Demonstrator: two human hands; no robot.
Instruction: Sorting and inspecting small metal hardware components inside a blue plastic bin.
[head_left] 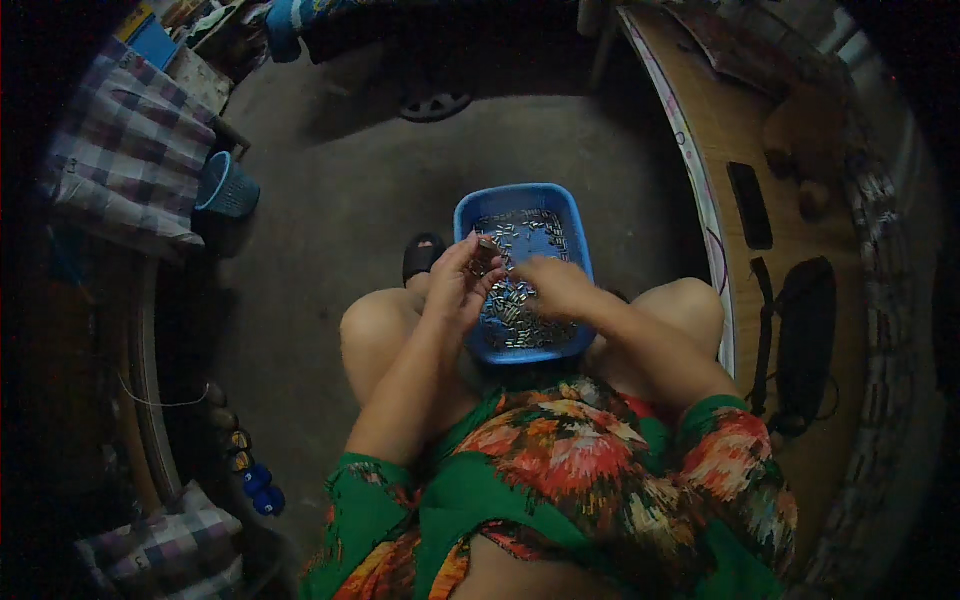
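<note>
Between my knees stands a blue plastic basin (462,212) with many small, shiny metal cylinders (515,312) scattered in it, heaped thickest at the near end. Over its left rim I hold up my left hand (466,280), its fingers curled round small metal pieces (487,256); how they lie in the palm is partly hidden. My right hand (552,288) is over the right half of the basin, close to the left fingertips. Its fingers are smeared by motion, so whether they pinch anything does not show.
A wooden table (700,110) runs along the right, bearing a black phone-like slab (750,206) and a black bag (806,325). At the left, a blue-green basket (228,188) stands beside a checked cloth (135,150). Several small balls or rolls (258,488) lie lower left.
</note>
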